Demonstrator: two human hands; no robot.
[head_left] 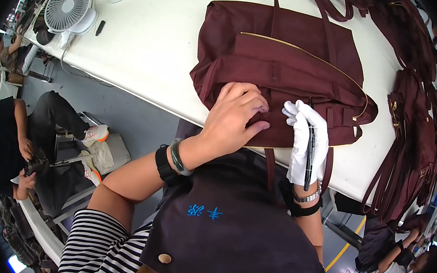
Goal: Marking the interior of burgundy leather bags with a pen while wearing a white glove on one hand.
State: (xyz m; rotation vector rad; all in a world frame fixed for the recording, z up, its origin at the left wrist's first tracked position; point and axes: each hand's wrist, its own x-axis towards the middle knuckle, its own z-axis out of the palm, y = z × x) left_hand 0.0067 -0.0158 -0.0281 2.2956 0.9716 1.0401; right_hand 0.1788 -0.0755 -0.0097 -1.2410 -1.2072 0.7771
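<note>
A burgundy fabric bag point(319, 48) with gold-toothed zippers lies unzipped on the white table in front of me. My bare left hand point(240, 113) rests on the bag's near side, fingers curled against the cloth and thumb apart; whether it pinches any fabric is unclear. Dark marks show on one of its fingers. A white glove covers my right hand point(308, 136), which hovers at or just above the bag's near right part, its fingers bent. A slim black pen point(310, 156) is held along that palm, pointing back towards my wrist.
Strapped burgundy bags or bag parts point(410, 126) are heaped along the right side. A white desk fan point(68, 8) and a small black object point(100, 28) occupy the table's left. One person point(7, 145) sits at the left; another point(394, 265) is at the lower right.
</note>
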